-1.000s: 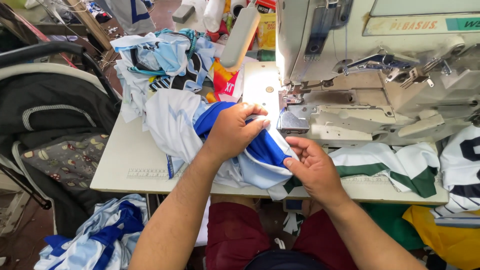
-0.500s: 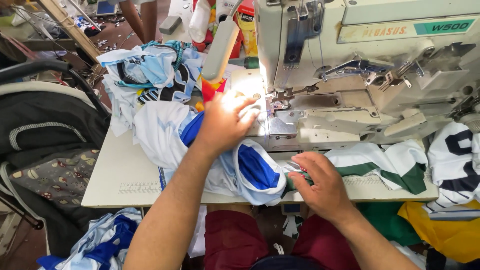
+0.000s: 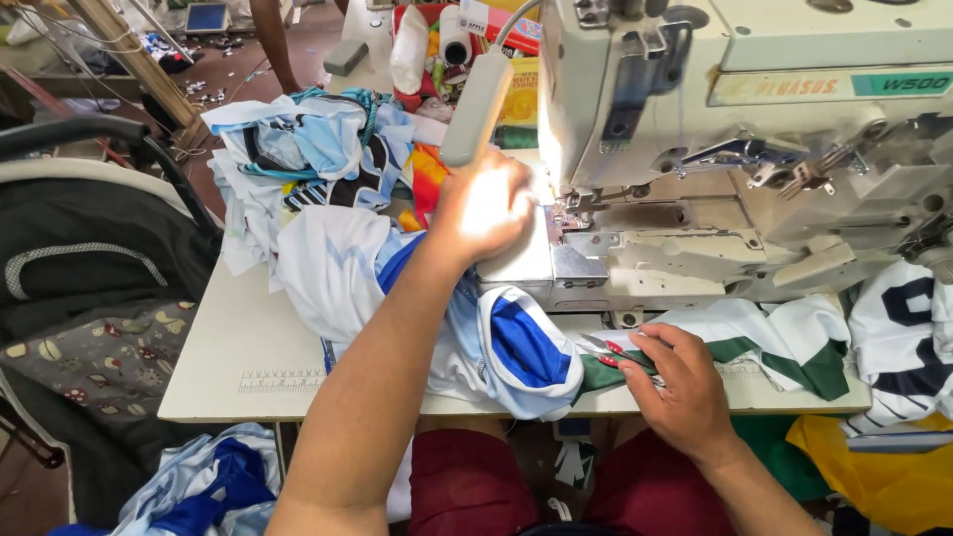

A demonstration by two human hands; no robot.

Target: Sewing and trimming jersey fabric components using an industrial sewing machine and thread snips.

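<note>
My left hand lies flat under the bright lamp, pressing a white, light-blue and dark-blue garment against the bed of the cream industrial sewing machine, just left of its needle area. My right hand rests near the table's front edge on a white and green garment, its fingers closed on small red-handled thread snips. The blue and white garment bunches between both hands and hangs over the table edge.
A heap of light-blue, white and black garments lies at the table's back left. More cloth sits on the floor and at the right. A dark padded chair stands to the left. The white table bears a printed ruler.
My left hand slid the garment forward from mid-table up to the machine's needle area. My right hand moved right onto the green and white cloth and now holds snips.
</note>
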